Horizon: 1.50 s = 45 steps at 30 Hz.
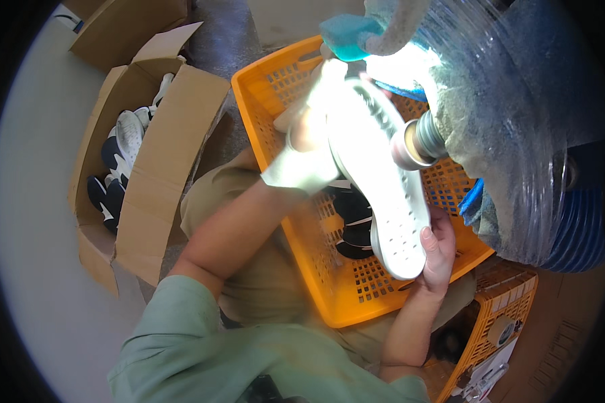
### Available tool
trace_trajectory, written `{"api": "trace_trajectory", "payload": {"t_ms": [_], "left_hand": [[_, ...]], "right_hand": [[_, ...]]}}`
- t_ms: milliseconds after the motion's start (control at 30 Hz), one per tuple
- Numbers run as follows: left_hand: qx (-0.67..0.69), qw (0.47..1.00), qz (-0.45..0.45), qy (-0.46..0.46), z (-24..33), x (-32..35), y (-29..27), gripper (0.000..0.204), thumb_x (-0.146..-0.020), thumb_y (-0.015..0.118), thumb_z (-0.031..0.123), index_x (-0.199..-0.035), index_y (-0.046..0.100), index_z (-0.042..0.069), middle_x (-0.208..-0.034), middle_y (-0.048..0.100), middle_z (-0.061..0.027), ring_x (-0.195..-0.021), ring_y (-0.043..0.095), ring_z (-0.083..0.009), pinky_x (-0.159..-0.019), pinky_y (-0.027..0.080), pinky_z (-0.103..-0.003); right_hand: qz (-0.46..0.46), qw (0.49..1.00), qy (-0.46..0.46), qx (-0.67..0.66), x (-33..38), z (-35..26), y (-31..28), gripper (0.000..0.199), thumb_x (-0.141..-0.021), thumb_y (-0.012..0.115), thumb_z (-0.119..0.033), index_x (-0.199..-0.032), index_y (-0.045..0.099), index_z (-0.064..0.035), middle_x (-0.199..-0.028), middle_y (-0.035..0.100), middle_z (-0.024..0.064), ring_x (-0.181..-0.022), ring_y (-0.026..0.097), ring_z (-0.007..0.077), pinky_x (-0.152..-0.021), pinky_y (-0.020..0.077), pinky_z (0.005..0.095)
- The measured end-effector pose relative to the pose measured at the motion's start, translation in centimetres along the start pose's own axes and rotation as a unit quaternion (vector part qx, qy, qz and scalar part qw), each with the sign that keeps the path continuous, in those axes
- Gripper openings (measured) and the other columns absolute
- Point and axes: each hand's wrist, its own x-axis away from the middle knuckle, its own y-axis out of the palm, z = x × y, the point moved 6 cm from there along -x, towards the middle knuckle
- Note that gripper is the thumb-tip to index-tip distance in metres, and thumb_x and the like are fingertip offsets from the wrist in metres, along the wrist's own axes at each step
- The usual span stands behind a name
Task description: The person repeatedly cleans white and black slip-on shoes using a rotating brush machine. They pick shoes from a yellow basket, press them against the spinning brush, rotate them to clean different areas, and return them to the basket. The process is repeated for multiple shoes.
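A white shoe sole (391, 201) with small holes slants across the orange crate, its heel end towards me. Around the heel's right edge closes my right hand (440, 250), thumb on the near face. My left hand (319, 111), in a white glove, grips the sole's left edge near the toe; strong glare and blur hide much of its fingers. Close to the sole's right edge is a round metal nozzle or cup (410, 146) with a tan inside. Below the sole, black and white shoe parts (353, 221) lie in the orange crate (329, 295).
At left stands an open cardboard box (165, 168) holding black and white shoe parts (128, 138). Plastic film (504, 134) wraps equipment at upper right, above a blue ribbed hose (578, 235). A teal object (348, 37) hangs over the crate. A second orange crate (497, 305) sits lower right.
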Motion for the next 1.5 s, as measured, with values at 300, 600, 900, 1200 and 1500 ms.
{"api": "trace_trajectory", "payload": {"t_ms": [300,600,900,1200,1500], "left_hand": [[-0.058,0.976,0.201,-0.059,-5.1,1.2,-2.3,0.056,-0.102,0.039,0.051,-0.122,0.053,0.001,-0.115,0.064,-0.0175,-0.106,0.063,-0.0287,-0.095,0.051,-0.043],[-0.102,0.982,0.144,-0.061,-6.1,1.0,-0.3,0.058,-0.103,0.034,0.051,-0.132,0.047,0.003,-0.122,0.06,-0.0158,-0.107,0.062,-0.0278,-0.098,0.048,-0.043],[-0.172,0.977,0.108,-0.071,-5.9,1.2,-0.1,0.065,-0.103,0.029,0.053,-0.128,0.05,-0.003,-0.117,0.061,-0.0201,-0.105,0.061,-0.0287,-0.097,0.049,-0.043],[-0.195,0.959,0.175,-0.108,-5.7,0.1,-2.0,0.076,-0.097,0.029,0.067,-0.137,0.044,0.004,-0.124,0.058,-0.0167,-0.112,0.058,-0.0294,-0.099,0.047,-0.045],[-0.077,0.994,0.043,-0.071,-6.7,1.1,1.8,0.063,-0.097,0.045,0.048,-0.141,0.036,0.003,-0.135,0.047,-0.0178,-0.123,0.05,-0.0305,-0.106,0.043,-0.045]], "right_hand": [[-0.087,0.981,0.132,0.11,-5.4,-4.9,-0.2,0.055,-0.088,0.063,-0.016,-0.136,0.046,0.0054,-0.128,0.058,0.0155,-0.116,0.057,0.0224,-0.101,0.043,0.0366],[-0.143,0.956,0.145,0.21,-8.8,-7.8,2.3,0.055,-0.089,0.063,-0.016,-0.137,0.046,0.0048,-0.129,0.057,0.0151,-0.117,0.056,0.0228,-0.101,0.0427,0.0375],[-0.112,0.968,0.136,0.177,-7.8,-7.0,1.2,0.054,-0.089,0.063,-0.016,-0.137,0.046,0.0041,-0.13,0.057,0.0147,-0.118,0.055,0.0232,-0.102,0.0424,0.0384],[-0.055,0.986,0.113,0.112,-4.2,-5.9,1.0,0.054,-0.09,0.062,-0.016,-0.138,0.046,0.0034,-0.131,0.056,0.0143,-0.119,0.055,0.0236,-0.103,0.042,0.0393],[-0.131,0.952,0.129,0.244,-8.3,-9.7,2.5,0.053,-0.09,0.062,-0.015,-0.138,0.045,0.0027,-0.132,0.055,0.0138,-0.12,0.054,0.0239,-0.104,0.0417,0.0401]]}}
